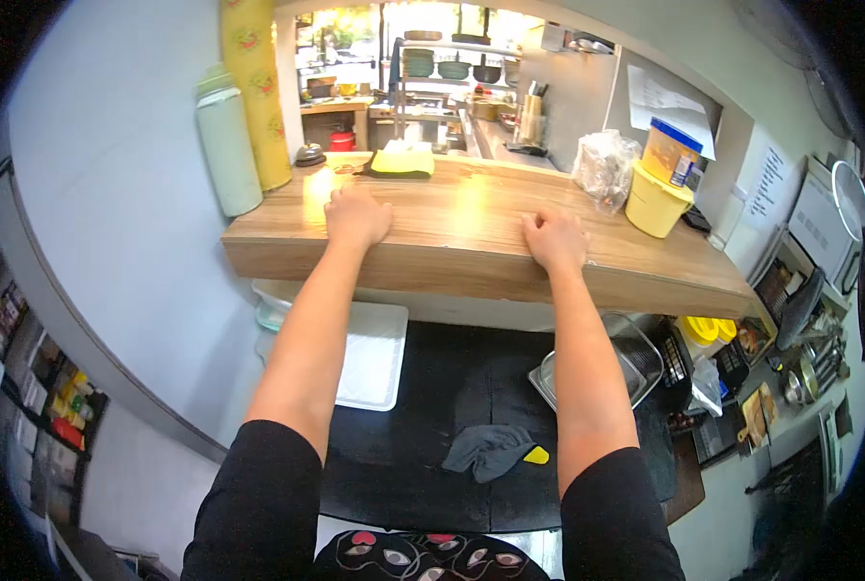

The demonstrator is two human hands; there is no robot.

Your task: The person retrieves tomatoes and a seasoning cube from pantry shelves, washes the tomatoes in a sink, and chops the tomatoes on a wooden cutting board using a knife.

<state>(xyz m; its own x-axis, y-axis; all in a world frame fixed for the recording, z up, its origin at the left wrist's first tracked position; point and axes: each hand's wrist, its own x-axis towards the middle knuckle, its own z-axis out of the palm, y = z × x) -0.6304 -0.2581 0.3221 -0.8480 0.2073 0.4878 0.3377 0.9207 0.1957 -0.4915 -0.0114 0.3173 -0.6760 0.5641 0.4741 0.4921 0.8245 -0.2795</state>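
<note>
My left hand (358,217) rests on the left part of the wooden counter ledge (452,229), its fingers curled in. On the same ledge further right lies my right hand (556,238), also with curled fingers and the thumb side facing inward. Nothing shows in either hand. Beyond my left hand are a yellow cloth or sponge (403,163) and a call bell (308,154). To the right of my right hand sit a crumpled clear plastic bag (605,163) and a yellow tub (657,200), with a blue-lidded container (670,153) on top.
A pale green bottle (229,145) and a yellow patterned roll (254,92) stand at the ledge's left end. Below, a black table (432,387) bears a white tray (372,353), a grey cloth (489,452) and clear containers (636,358). A kitchen shows through the opening.
</note>
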